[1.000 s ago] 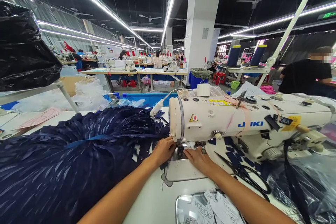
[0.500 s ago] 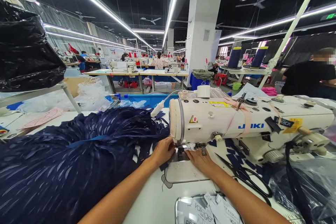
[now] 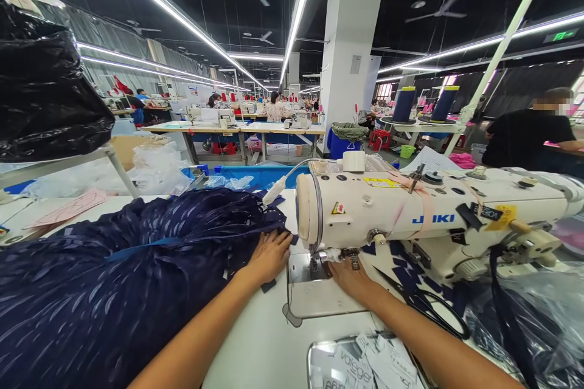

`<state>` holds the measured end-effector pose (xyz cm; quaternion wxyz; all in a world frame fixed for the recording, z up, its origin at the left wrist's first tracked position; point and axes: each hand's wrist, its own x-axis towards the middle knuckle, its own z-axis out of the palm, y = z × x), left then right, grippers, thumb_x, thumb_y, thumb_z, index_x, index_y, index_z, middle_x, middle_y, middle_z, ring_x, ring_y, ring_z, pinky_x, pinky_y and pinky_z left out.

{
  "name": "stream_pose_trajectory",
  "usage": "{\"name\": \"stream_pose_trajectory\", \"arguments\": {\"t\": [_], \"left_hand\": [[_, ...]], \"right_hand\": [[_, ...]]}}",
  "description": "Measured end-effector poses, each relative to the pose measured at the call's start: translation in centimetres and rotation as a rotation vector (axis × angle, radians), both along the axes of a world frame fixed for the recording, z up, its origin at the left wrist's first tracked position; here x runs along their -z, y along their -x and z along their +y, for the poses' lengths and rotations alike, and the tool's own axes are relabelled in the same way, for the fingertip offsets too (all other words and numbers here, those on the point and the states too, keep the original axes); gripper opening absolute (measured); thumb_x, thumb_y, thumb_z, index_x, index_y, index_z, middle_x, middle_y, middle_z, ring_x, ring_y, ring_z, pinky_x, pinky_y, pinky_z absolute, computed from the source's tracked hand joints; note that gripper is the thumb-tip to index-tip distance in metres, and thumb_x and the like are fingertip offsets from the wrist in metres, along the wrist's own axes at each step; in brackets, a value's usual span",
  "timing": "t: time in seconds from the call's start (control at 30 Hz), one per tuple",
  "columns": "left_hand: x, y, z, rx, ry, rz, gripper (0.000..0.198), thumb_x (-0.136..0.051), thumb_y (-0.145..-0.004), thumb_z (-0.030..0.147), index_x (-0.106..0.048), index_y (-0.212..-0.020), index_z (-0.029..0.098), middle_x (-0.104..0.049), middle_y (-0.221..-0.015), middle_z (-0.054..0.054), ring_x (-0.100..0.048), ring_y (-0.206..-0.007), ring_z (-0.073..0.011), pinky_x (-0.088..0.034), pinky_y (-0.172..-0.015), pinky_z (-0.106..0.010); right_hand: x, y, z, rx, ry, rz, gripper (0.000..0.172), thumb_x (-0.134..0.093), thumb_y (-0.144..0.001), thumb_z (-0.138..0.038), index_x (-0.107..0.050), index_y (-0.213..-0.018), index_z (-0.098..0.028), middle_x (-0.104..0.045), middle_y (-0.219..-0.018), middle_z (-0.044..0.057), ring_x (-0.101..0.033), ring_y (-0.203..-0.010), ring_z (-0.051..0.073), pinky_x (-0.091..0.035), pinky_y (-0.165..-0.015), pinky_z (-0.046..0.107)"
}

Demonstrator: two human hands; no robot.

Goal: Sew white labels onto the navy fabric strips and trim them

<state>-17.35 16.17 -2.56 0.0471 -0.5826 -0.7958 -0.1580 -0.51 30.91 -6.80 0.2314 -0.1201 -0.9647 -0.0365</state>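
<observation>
My left hand (image 3: 270, 255) rests at the right end of a large heap of navy fabric strips (image 3: 137, 267), left of the metal needle plate, its fingers reaching forward over dark fabric. Whether it grips a strip is hidden. My right hand (image 3: 349, 276) is low beside the presser foot (image 3: 314, 266) of the white sewing machine (image 3: 387, 206), its fingertips partly hidden under the machine head; what they hold, if anything, is not visible. Black scissors (image 3: 433, 310) lie right of my right forearm.
A tray (image 3: 311, 364) of white printed labels lies near the front edge. Navy scraps (image 3: 406, 270) are scattered behind the scissors. A clear plastic bag (image 3: 538, 316) is at the right, and a black plastic bag (image 3: 45, 85) hangs upper left. A person (image 3: 529, 134) sits far right.
My left hand has moved left, away from the presser foot, onto the edge of the navy heap, and its fingers have spread somewhat. My right hand stays nearly in place.
</observation>
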Motion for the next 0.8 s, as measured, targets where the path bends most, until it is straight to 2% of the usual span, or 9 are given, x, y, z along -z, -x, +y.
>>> {"name": "stream_pose_trajectory", "arguments": {"t": [0.1,0.17,0.23,0.33,0.43,0.53,0.67,0.8], "left_hand": [[0.0,1.4,-1.0,-0.046,-0.031,0.029,0.034,-0.042,-0.08,0.012,-0.057,-0.11,0.018,-0.055,-0.12,-0.012,-0.038,-0.119,-0.0311,-0.022,-0.099,-0.058],[-0.4,1.7,-1.6,-0.062,-0.067,0.035,0.032,-0.044,-0.077,0.007,-0.06,-0.103,0.018,-0.056,-0.115,-0.012,-0.038,-0.119,-0.0305,-0.022,-0.101,-0.055],[-1.0,1.5,-2.1,-0.058,-0.102,0.019,0.028,-0.045,-0.075,0.003,-0.063,-0.09,0.018,-0.058,-0.105,-0.012,-0.04,-0.116,-0.0292,-0.022,-0.102,-0.051],[-2.1,0.4,-3.1,-0.04,-0.133,-0.068,0.022,-0.044,-0.076,0.005,-0.062,-0.075,0.017,-0.059,-0.088,-0.01,-0.046,-0.101,-0.0265,-0.028,-0.097,-0.048],[-2.9,-1.4,-4.2,0.0,-0.105,-0.246,0.015,-0.048,-0.078,0.013,-0.06,-0.071,0.016,-0.056,-0.073,-0.003,-0.05,-0.078,-0.0193,-0.041,-0.078,-0.034],[-2.9,-3.2,-5.1,0.049,-0.052,-0.454,0.016,-0.049,-0.078,0.02,-0.057,-0.065,0.015,-0.049,-0.059,0.003,-0.046,-0.058,-0.012,-0.039,-0.056,-0.021],[-2.5,-5.0,-6.0,0.058,-0.045,-0.628,0.015,-0.049,-0.076,0.022,-0.059,-0.069,0.014,-0.052,-0.062,0.003,-0.046,-0.058,-0.0108,-0.038,-0.054,-0.019],[-2.1,-5.7,-6.3,0.037,-0.051,-0.735,0.014,-0.049,-0.074,0.02,-0.061,-0.072,0.014,-0.058,-0.066,0.001,-0.049,-0.062,-0.0116,-0.039,-0.057,-0.02]], "right_hand": [[-1.3,-0.4,-0.5,-0.01,-0.048,-0.023,0.027,-0.042,-0.077,-0.005,-0.065,-0.084,-0.018,-0.066,-0.078,0.008,-0.06,-0.078,0.025,-0.045,-0.073,0.037],[-2.4,-1.3,-0.8,-0.036,-0.11,-0.015,0.029,-0.042,-0.076,-0.003,-0.063,-0.088,-0.019,-0.066,-0.083,0.008,-0.059,-0.082,0.025,-0.044,-0.076,0.037],[-3.5,-3.3,-0.9,-0.048,-0.198,-0.003,0.027,-0.042,-0.074,-0.002,-0.061,-0.082,-0.018,-0.064,-0.081,0.008,-0.058,-0.081,0.024,-0.043,-0.076,0.035],[-4.1,-8.2,-0.3,0.037,-0.277,-0.037,0.023,-0.042,-0.071,-0.001,-0.055,-0.065,-0.019,-0.058,-0.07,0.007,-0.055,-0.066,0.022,-0.042,-0.06,0.031],[-3.0,-13.6,1.3,0.145,-0.309,-0.027,0.02,-0.04,-0.076,-0.01,-0.053,-0.065,-0.02,-0.056,-0.069,0.008,-0.055,-0.062,0.022,-0.042,-0.056,0.032],[-1.0,-17.1,2.9,0.147,-0.283,-0.003,0.021,-0.039,-0.081,-0.021,-0.057,-0.071,-0.021,-0.06,-0.079,0.011,-0.058,-0.071,0.024,-0.046,-0.06,0.033],[0.3,-17.6,3.4,0.152,-0.219,-0.048,0.021,-0.038,-0.08,-0.019,-0.058,-0.075,-0.02,-0.06,-0.085,0.012,-0.059,-0.077,0.025,-0.048,-0.059,0.033],[0.0,-16.8,3.4,0.282,-0.191,-0.11,0.018,-0.042,-0.071,-0.01,-0.057,-0.075,-0.017,-0.059,-0.08,0.011,-0.06,-0.074,0.026,-0.048,-0.057,0.033]]}}
